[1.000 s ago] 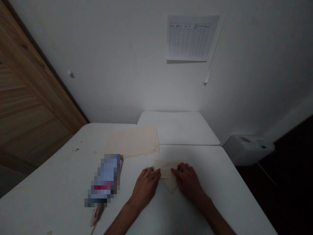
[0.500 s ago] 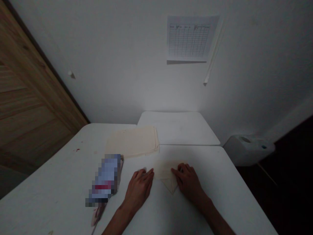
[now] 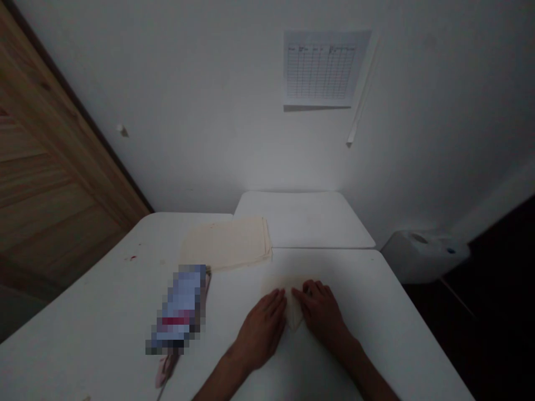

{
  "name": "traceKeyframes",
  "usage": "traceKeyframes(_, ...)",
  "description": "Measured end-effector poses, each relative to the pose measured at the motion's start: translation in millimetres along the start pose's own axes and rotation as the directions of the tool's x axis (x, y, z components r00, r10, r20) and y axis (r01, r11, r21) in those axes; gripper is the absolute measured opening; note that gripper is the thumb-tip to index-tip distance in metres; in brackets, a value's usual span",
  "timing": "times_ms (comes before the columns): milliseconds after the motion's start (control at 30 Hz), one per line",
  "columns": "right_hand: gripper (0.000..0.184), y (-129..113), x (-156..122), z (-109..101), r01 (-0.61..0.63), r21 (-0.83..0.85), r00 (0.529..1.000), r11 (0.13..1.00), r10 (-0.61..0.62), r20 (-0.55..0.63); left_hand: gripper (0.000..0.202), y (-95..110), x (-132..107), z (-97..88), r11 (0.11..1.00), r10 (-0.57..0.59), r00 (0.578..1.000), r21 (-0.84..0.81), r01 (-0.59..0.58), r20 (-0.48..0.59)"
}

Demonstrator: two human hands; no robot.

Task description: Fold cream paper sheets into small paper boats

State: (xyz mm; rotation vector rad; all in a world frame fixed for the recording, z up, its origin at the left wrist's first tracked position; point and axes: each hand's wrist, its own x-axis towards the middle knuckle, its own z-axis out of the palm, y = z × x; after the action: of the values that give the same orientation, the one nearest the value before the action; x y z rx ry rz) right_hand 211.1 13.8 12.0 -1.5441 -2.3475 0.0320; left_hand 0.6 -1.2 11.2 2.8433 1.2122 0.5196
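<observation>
A small cream cloth piece (image 3: 290,289), folded to a point toward me, lies on the white table (image 3: 104,312). My left hand (image 3: 264,328) rests flat on its left part, fingers stretched out together. My right hand (image 3: 322,313) presses flat on its right part, fingers extended. The two hands nearly touch over the cloth and cover much of it.
A stack of cream cloths (image 3: 228,243) lies behind the hands, toward the left. A blurred-out flat object (image 3: 179,309) sits left of my left hand. A second white table (image 3: 305,218) abuts the far edge. A white container (image 3: 422,253) stands off the right side.
My left hand moved right, from the cloth's left edge onto the cloth, closer to my right hand. The right hand stayed put.
</observation>
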Motion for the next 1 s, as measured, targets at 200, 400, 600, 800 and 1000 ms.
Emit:
traceKeyframes(200, 0.050, -6.5, 1.9, -0.7, 0.021, -0.006, 0.999, 1.000, -0.021, 0.041, 0.053, 10.0, 12.7, 1.2, 0.999, -0.026, 0.996, -0.045, 0.030, 0.089)
traceKeyframes(400, 0.047, -7.8, -4.3, -1.3, -0.048, -0.044, 0.998, 0.998, 0.050, 0.036, 0.056, 10.8, -3.3, 8.1, 0.995, -0.096, 0.995, 0.003, 0.096, 0.006)
traceKeyframes(600, 0.039, 8.9, -23.5, -4.7, -0.153, -0.065, 0.988, 0.986, 0.151, -0.042, 0.063, 11.6, -20.0, 7.9, 0.974, -0.205, 0.978, 0.087, 0.207, -0.036)
traceKeyframes(800, 0.033, 22.1, -35.0, -5.9, -0.210, -0.109, 0.974, 0.972, 0.199, -0.106, 0.060, 10.7, -23.6, 7.4, 0.959, -0.242, 0.968, 0.134, 0.249, -0.064)
traceKeyframes(1000, 0.031, 22.0, -35.8, -4.9, -0.248, -0.117, 0.964, 0.962, 0.234, -0.124, 0.058, 9.7, -24.6, 8.2, 0.950, -0.253, 0.966, 0.171, 0.259, -0.062)
